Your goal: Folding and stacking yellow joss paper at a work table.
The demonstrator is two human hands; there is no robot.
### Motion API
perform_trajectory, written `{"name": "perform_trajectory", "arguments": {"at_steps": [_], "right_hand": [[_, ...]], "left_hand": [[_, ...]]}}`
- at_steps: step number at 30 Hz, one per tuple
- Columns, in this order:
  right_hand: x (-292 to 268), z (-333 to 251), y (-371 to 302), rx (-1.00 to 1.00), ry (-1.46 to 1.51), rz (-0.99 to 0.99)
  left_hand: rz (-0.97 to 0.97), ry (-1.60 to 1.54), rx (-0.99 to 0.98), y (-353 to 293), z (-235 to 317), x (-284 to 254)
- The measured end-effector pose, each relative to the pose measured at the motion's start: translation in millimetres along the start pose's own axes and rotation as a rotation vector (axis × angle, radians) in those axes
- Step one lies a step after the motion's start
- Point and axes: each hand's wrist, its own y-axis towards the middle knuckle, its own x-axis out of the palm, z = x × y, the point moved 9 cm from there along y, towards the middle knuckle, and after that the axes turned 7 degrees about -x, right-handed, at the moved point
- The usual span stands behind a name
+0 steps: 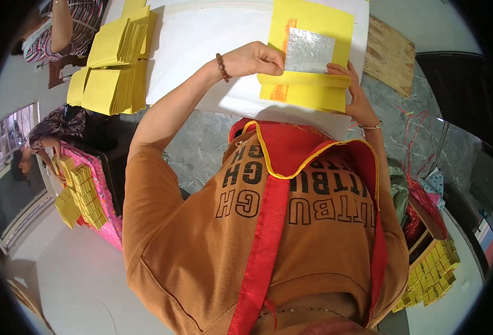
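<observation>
A yellow paper sheet (342, 30) lies on the white table in front of me. It carries a silver square (310, 50) and an orange strip (278, 92). Its near part is folded up into a raised band along the lower edge of the square. My left hand (257, 59), with a beaded bracelet, pinches the left end of that fold with closed fingers. At the right edge, my right hand (357, 95) grips the sheet, fingertips on top beside the silver square. Whether more sheets lie under this one, I cannot tell.
Several stacks of yellow paper (109, 84) stand on the white table (213, 25), left of my arm. Another person (68, 28) is beyond them; a second person (62, 125) handles yellow bundles (87, 195) at far left. More yellow bundles (429, 279) sit at lower right.
</observation>
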Motion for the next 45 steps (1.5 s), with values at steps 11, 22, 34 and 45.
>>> {"name": "perform_trajectory", "arguments": {"at_steps": [11, 22, 34, 45], "right_hand": [[-0.7, 40.5, -10.0, 0.107, 0.155, 0.212], [-24.3, -34.8, 13.3, -0.216, -0.442, 0.228], [-43.1, 33.2, 33.5, 0.343, 0.021, 0.598], [-48.9, 29.0, 36.9, 0.370, -0.080, 0.711]], "left_hand": [[0.094, 0.060, 0.025, -12.8, 11.8, -3.5], [0.553, 0.601, 0.373, -33.9, 24.6, -20.7], [0.713, -0.136, -0.089, 2.9, -21.8, -56.0], [0.784, -0.076, -0.121, 14.2, -22.7, -69.0]]}}
